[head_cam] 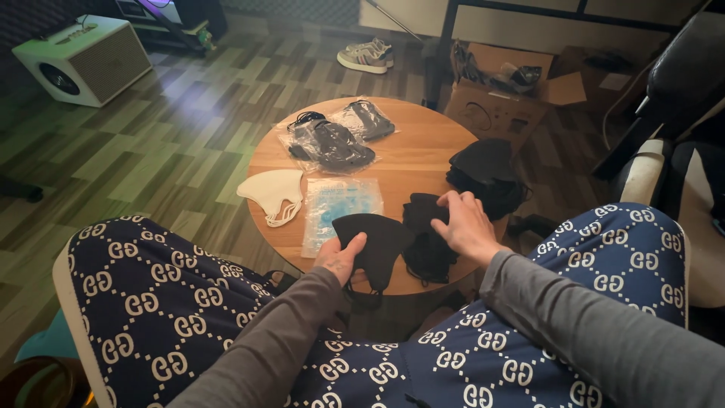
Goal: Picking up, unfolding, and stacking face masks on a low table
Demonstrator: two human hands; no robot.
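In the head view, the person sits with both legs in dark blue patterned trousers and looks down at a small round wooden table [411,162]. The left hand [340,255] is closed on a black face mask [377,243]; the thumb lies on top of the mask and the other fingers are under it, so it is gripped at its left edge, over the near rim of the table. The right hand [467,225] is half open, with the fingers spread and bent, and it rests on a small heap of black masks [424,227] just beside the held mask; I cannot tell if the fingers really pinch anything. Farther right, near the table edge, lies a bigger pile of black masks [487,175]. To the left of the held mask is a clear plastic bag with a blue tint [341,208], and beside it a white mask [273,193] that hangs a little over the rim. At the far side of the table are two clear bags with dark masks inside [332,140]. On the floor behind stand a white speaker box [79,59], a pair of sneakers [368,55] and an open cardboard box [502,94].
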